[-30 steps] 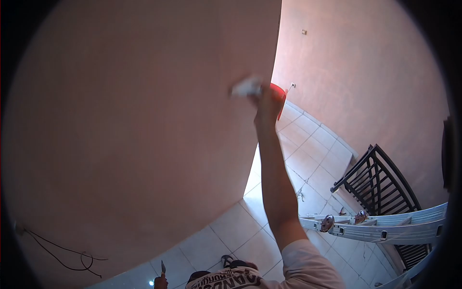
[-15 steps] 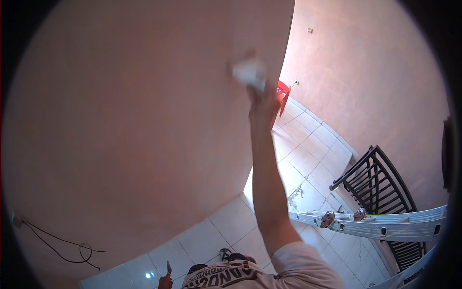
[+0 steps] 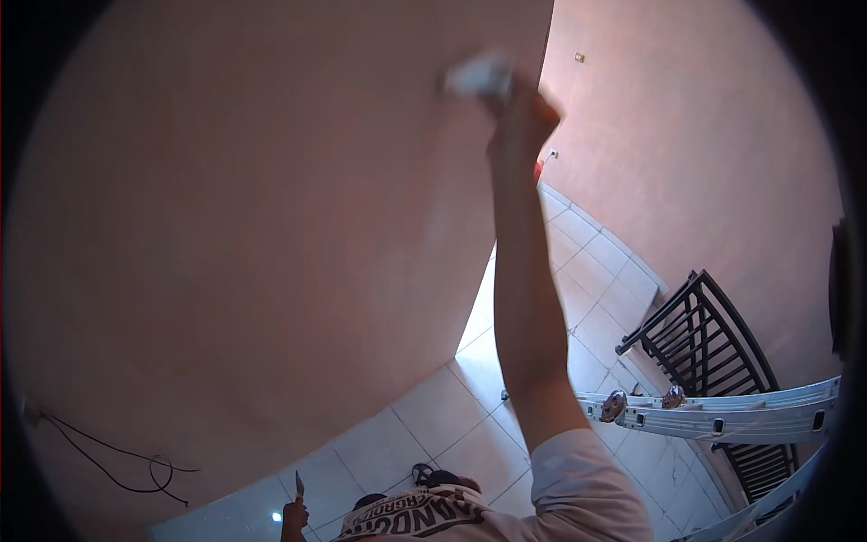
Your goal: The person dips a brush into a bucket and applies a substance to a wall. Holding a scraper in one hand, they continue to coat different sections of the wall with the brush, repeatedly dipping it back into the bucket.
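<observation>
My right arm is stretched up along the pinkish wall [image 3: 271, 217]. My right hand [image 3: 526, 107], blurred by motion, is closed on a whitish object [image 3: 480, 76] that lies at or against the wall near its edge; the blur hides exactly what it is. Low in the view, my left hand [image 3: 294, 517] is closed round the handle of a small pointed blade tool [image 3: 300, 486], its tip pointing up.
An aluminium ladder [image 3: 750, 417] lies across the lower right. Behind it, a black metal rack [image 3: 709, 339] leans by the far wall [image 3: 686, 135]. Black cables [image 3: 117, 483] hang from the wall at lower left. Light tiles [image 3: 433, 411] cover the floor.
My right hand has moved up and slightly right with the whitish object. My left hand has shifted a little left and up, its blade tool with it.
</observation>
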Demonstrator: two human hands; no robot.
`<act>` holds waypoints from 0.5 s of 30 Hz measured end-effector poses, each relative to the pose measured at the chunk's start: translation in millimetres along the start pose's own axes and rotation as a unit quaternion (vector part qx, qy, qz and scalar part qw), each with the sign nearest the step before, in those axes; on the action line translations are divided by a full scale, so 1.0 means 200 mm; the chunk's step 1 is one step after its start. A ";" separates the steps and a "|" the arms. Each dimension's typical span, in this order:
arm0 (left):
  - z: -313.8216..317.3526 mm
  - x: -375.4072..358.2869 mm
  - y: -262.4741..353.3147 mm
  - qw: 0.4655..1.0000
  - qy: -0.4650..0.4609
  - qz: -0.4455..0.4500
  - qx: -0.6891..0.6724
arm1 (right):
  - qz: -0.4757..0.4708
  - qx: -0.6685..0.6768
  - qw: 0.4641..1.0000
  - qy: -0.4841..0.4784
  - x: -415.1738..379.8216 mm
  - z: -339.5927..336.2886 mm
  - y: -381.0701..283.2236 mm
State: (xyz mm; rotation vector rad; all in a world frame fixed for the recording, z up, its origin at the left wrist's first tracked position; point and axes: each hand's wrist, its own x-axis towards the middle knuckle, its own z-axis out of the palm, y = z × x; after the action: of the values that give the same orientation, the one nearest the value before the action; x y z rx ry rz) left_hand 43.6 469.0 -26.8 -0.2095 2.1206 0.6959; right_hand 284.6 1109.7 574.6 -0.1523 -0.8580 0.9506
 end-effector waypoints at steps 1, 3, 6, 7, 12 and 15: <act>0.02 0.02 -0.01 1.000 -0.002 -0.001 0.012 | -0.029 0.055 0.998 0.007 0.15 0.13 -0.07; 0.04 0.04 -0.05 1.000 -0.014 -0.007 0.020 | -0.089 0.166 0.976 -0.105 0.34 0.34 -0.21; 0.08 -0.03 -0.05 0.999 -0.025 -0.013 0.022 | 0.018 0.160 0.987 -0.027 0.36 0.45 -0.29; 0.08 -0.04 -0.05 0.999 -0.028 -0.014 0.020 | 0.017 0.176 0.984 -0.020 0.34 0.41 -0.21; 0.04 -0.12 -0.17 0.998 -0.044 -0.011 0.039 | 0.113 0.144 0.983 0.028 -0.28 -0.34 0.36; -0.02 -0.18 -0.20 0.997 -0.045 -0.012 0.058 | 0.236 -0.016 0.959 0.154 -0.91 -0.80 0.53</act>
State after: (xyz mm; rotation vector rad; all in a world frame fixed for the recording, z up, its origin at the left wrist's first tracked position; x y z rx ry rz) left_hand 78.1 430.2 -12.7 -0.1363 2.0610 0.5568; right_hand 276.4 1071.7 312.5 -0.5378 -0.5534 1.3176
